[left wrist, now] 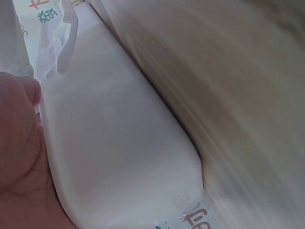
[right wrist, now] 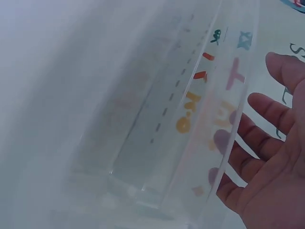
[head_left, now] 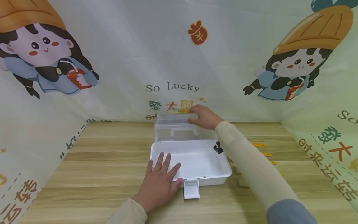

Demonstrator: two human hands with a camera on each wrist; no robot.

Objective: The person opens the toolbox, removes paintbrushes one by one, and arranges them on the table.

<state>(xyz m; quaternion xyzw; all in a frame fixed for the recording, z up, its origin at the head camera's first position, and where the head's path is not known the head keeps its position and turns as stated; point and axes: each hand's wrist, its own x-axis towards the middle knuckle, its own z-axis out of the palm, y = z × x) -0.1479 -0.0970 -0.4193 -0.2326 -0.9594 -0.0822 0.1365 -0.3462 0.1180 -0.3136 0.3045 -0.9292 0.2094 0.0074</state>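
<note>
A white plastic storage box [head_left: 201,161] stands on the table, its clear lid [head_left: 165,133] tipped back behind it. The front latch [head_left: 191,189] hangs down. My left hand [head_left: 159,183] rests with spread fingers over the box's front left rim, the thumb near the latch. At the lid's far edge is my right hand [head_left: 205,116]. In the right wrist view, the right hand [right wrist: 267,148] has its fingertips behind the clear lid [right wrist: 157,124], showing through it, while the thumb stays apart. A small yellow patch near these fingertips is too unclear to identify.
Several yellow-ended things [head_left: 259,145] lie right of the box, partly hidden by the right sleeve [head_left: 249,161]. Near the box's right side are pale pieces [head_left: 243,183]. A small black thing [head_left: 218,147] shows at the box's rear right. Printed cloth walls [head_left: 223,71] surround the wooden table [head_left: 117,161].
</note>
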